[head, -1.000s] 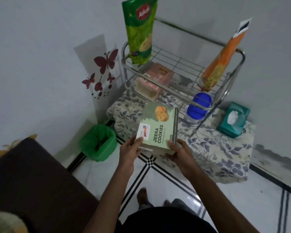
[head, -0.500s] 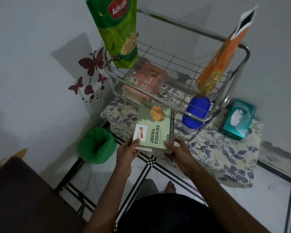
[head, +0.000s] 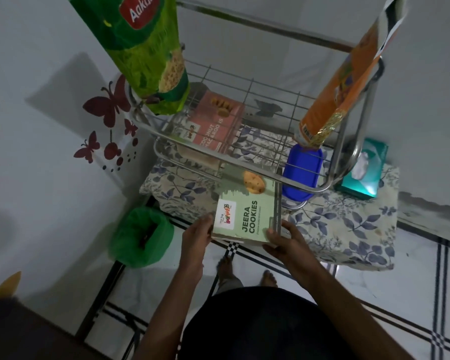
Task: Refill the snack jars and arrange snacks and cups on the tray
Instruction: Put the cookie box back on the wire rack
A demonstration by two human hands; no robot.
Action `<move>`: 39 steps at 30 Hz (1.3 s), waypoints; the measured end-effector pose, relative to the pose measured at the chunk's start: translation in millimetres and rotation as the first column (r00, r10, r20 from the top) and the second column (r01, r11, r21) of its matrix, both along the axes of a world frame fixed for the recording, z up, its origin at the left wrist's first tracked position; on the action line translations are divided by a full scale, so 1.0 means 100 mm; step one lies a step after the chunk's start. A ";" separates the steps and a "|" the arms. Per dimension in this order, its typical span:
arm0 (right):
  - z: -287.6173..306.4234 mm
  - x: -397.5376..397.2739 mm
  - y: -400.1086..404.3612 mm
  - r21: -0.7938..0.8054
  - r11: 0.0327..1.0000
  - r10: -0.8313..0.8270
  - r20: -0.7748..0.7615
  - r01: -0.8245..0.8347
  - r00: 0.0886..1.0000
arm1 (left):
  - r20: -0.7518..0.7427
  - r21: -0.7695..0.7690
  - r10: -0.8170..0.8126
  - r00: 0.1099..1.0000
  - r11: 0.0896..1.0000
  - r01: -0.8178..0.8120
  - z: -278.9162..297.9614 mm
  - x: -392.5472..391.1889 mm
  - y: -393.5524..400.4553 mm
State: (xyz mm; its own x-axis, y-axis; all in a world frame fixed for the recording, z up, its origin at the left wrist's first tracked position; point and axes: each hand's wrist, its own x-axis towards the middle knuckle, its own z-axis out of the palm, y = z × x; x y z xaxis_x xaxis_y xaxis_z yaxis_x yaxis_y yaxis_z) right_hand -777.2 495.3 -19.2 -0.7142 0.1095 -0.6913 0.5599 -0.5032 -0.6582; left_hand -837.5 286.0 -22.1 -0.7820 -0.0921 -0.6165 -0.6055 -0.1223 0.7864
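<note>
A green Jeera Cookies box (head: pixel 247 214) is held flat between both hands, its far end tucked under the front rail of the wire rack (head: pixel 244 175). My left hand (head: pixel 196 232) grips its near left corner; my right hand (head: pixel 283 240) grips its near right edge. On the rack's lower level lie a pink coconut macaroons box (head: pixel 216 123) and a blue-lidded jar (head: pixel 300 172). A green Aakash snack bag (head: pixel 140 48) stands at the rack's left corner, an orange snack bag (head: pixel 340 87) at its right.
The rack stands on a low table with a floral cloth (head: pixel 348 229). A teal tissue box (head: pixel 364 172) sits at the table's right. A bin with a green liner (head: pixel 140 237) stands on the floor at left. A dark seat (head: pixel 24 333) fills the lower left corner.
The view has closed in on the rack. Both hands have carried the cookie box forward, so its far end now lies under the rack's front rail.
</note>
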 end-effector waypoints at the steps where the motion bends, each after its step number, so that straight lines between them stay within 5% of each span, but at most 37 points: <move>1: 0.00 0.00 0.00 -0.008 1.000 -0.010 -0.004 0.010 1.000 | -0.024 -0.049 0.003 1.000 0.999 -0.005 -0.01 -0.09 -0.01; 8: -0.09 -0.16 -0.09 -0.077 0.990 -0.120 0.009 0.121 0.993 | -0.145 -0.068 0.072 0.987 0.994 -0.083 0.04 -1.06 0.17; 14: -0.10 -0.46 -0.12 -0.067 0.973 -0.221 0.000 0.221 0.975 | 0.024 -0.051 0.190 0.982 0.981 -0.188 -0.03 -1.69 0.33; 24: -0.09 -0.80 -0.19 -0.035 0.917 -0.396 0.047 0.398 0.917 | 0.088 0.065 0.160 0.983 0.984 -0.166 -0.04 -1.81 0.31; 29: -0.15 -0.80 -0.22 0.018 0.883 -0.463 0.188 0.468 0.866 | 0.087 0.090 0.201 0.976 0.974 -0.209 0.00 -1.79 0.22; 33: -0.12 -0.77 -0.29 -0.111 0.862 -0.430 0.357 0.495 0.829 | 0.068 0.084 0.189 0.980 0.977 -0.194 0.07 -1.71 0.18; 39: 0.01 -0.94 -0.45 -0.321 0.768 -0.458 0.331 0.555 0.825 | 0.050 0.085 0.188 0.981 0.978 -0.192 0.13 -1.67 0.13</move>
